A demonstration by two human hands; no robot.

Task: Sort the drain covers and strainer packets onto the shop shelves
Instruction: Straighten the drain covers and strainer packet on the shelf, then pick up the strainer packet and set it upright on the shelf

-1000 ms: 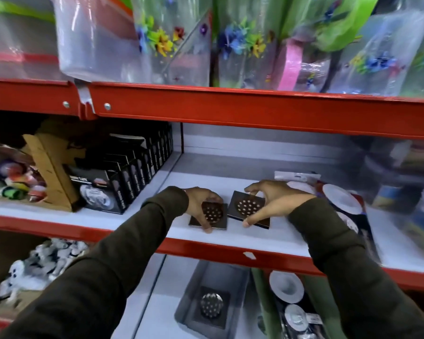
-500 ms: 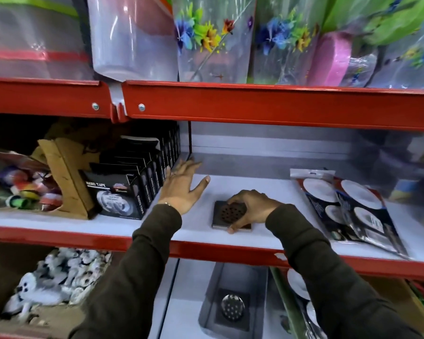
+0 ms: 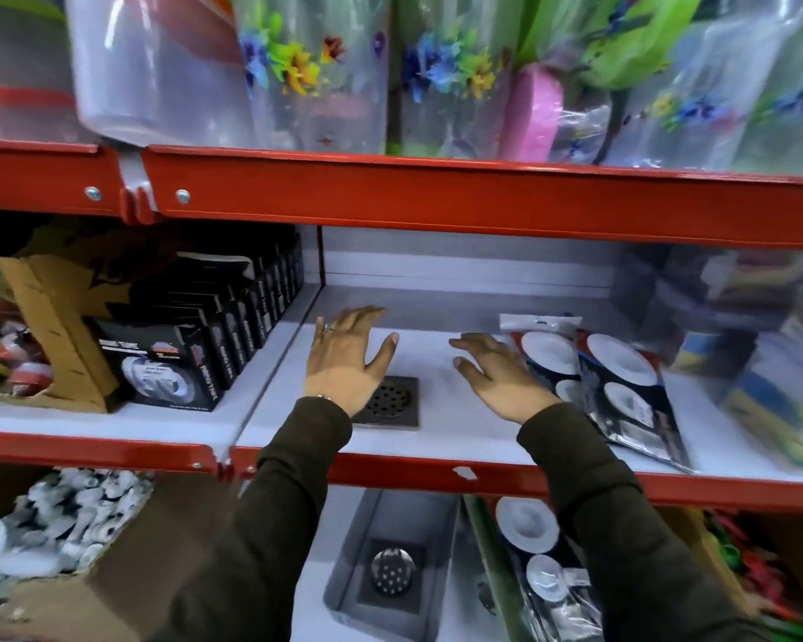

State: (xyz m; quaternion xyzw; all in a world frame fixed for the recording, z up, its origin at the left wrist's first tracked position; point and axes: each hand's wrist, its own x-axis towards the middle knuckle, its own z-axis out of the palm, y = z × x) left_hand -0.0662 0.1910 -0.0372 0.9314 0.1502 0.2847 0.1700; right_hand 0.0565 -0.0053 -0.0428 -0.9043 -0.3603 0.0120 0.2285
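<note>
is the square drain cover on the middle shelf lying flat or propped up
Flat. The drain cover lies holes-up on the white shelf, its near edge resting on the surface. The left hand hides its left side; neither hand grips it.

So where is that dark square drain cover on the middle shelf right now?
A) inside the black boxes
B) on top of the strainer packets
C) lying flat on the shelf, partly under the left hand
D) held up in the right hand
C: the drain cover lies flat on the white shelf, with the open left hand overlapping its left edge; the right hand is open and empty beside the strainer packets.
</note>
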